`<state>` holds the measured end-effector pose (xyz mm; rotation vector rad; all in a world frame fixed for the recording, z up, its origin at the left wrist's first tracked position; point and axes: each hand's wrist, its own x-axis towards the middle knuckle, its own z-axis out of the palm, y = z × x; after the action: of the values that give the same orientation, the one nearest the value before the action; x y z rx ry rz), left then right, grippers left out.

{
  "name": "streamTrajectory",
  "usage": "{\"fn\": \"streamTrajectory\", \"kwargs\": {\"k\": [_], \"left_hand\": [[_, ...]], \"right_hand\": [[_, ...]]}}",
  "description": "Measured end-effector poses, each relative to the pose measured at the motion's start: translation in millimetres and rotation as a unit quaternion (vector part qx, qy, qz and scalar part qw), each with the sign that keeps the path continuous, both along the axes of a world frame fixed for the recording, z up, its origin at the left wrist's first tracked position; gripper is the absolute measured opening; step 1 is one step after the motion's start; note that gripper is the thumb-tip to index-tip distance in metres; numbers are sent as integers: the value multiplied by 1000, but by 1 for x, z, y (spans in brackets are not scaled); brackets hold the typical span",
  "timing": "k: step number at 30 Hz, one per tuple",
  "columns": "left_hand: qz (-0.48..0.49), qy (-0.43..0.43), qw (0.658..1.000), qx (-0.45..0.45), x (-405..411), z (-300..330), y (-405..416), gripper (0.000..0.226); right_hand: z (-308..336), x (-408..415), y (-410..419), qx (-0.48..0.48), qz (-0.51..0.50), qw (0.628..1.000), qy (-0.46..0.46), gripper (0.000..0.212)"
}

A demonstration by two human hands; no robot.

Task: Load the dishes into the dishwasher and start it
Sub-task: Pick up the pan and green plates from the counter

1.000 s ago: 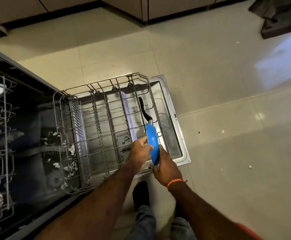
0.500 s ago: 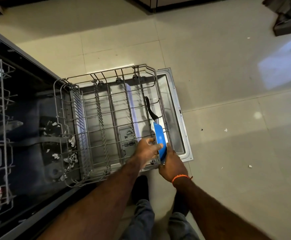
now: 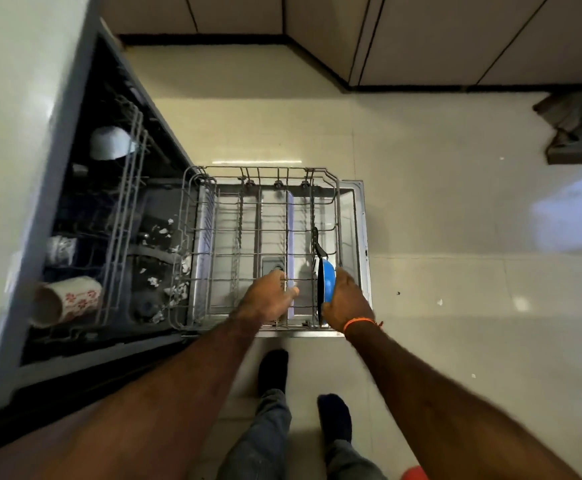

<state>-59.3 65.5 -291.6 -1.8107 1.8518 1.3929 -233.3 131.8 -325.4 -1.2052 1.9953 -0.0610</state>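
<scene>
A view from above looks down a person's two bare arms to an open dishwasher (image 3: 75,209). Its lower rack (image 3: 265,244) is pulled out over the lowered door (image 3: 360,237), which lies flat just above the pale tiled floor (image 3: 456,271).

A blue pan (image 3: 327,280) stands on edge at the right side of the lower rack, its black handle (image 3: 317,244) pointing away from the person. The right hand (image 3: 346,301) holds the pan's blue outer side, fingers curved over the rim; an orange band (image 3: 360,323) circles that wrist. The left hand (image 3: 269,299) rests on the rack wires just beside the pan, its fingers bent around a wire; how firmly it grips cannot be told.

To the left, inside the machine, the upper rack (image 3: 123,216) carries a white cup with red flowers (image 3: 68,299) lying on its side, a white bowl (image 3: 111,142) and a patterned glass (image 3: 61,249). White scraps (image 3: 165,258) speckle the dark tub floor. The person's dark socks (image 3: 272,370) and jeans (image 3: 265,441) show below.
</scene>
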Motion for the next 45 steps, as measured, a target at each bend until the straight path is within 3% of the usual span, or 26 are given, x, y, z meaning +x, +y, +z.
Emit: {"fn": "streamTrajectory", "kwargs": {"k": [5,9,14,18,22,29,36,45], "left_hand": [[-24,-31,996,-83,27,86,35,65],[6,-44,992,-120,56,149,72,61],[76,-57,979,-180,104,221,126,61],[170,-64,959,-217,150,274,176,37],[266,-85,926,-257,202,309,241,37],[432,-141,840,-296,310,349,388,42],[541,-187,747,-340,398,378,525,45],[623,-244,672,-317,491,383,651,46]], "right_hand": [[84,10,-1,-34,93,995,2,83],[152,35,7,-44,203,978,7,73],[226,82,26,-75,349,934,3,58],[285,142,46,-126,464,876,-19,47],[336,215,70,-185,556,809,-39,34],[390,362,137,-246,650,710,-110,33],[406,506,233,-264,712,634,-149,30],[401,635,363,-244,783,554,-146,34]]}}
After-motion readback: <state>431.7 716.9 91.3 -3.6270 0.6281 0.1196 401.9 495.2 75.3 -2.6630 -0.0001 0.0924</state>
